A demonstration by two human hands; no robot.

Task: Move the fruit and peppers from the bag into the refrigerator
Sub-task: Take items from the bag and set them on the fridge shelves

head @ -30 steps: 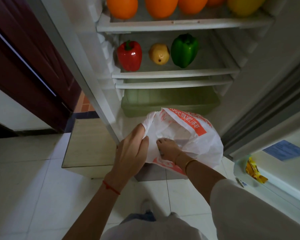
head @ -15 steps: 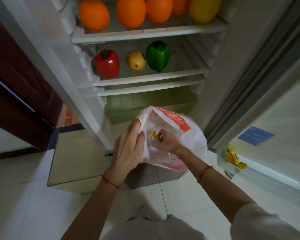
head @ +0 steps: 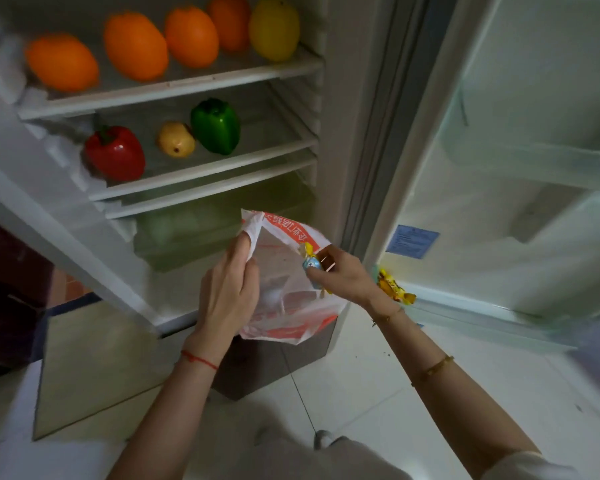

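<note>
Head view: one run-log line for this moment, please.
left hand holds bag open | right hand pinches wrapped candy | peppers shelved

bag [head: 284,306]: thin crinkled translucent plastic | red pepper [head: 115,154]: glossy smooth | floor [head: 361,393]: glossy tile

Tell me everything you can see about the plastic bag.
The plastic bag is thin, white and half see-through, with orange-red bands and printed characters. It hangs crumpled in front of the open fridge's bottom drawer, mouth open and upward. The left hand grips its near rim. The right hand, at the right of the mouth, pinches a small wrapped candy. What else is inside cannot be made out.
</note>
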